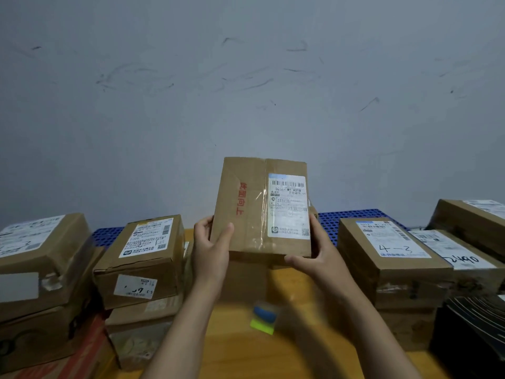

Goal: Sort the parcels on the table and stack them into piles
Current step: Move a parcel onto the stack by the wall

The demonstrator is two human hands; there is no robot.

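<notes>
A brown cardboard parcel (pixel 246 214) with red characters and a white shipping label is held up in the air at the centre, its labelled face toward me. My left hand (pixel 210 247) grips its lower left edge, thumb across the front. My right hand (pixel 314 255) grips its lower right corner, thumb along the bottom edge. Piles of parcels stand on the wooden table (pixel 287 359): one at the far left (pixel 41 258), one left of centre (pixel 144 258), one on the right marked "4-3" (pixel 388 258) and one at the far right (pixel 470 242).
A small blue object on a yellow-green note (pixel 263 320) lies on the table below the held parcel. A black object (pixel 472 332) sits at the right edge. A blue perforated crate (pixel 355 222) stands behind the piles against the grey wall.
</notes>
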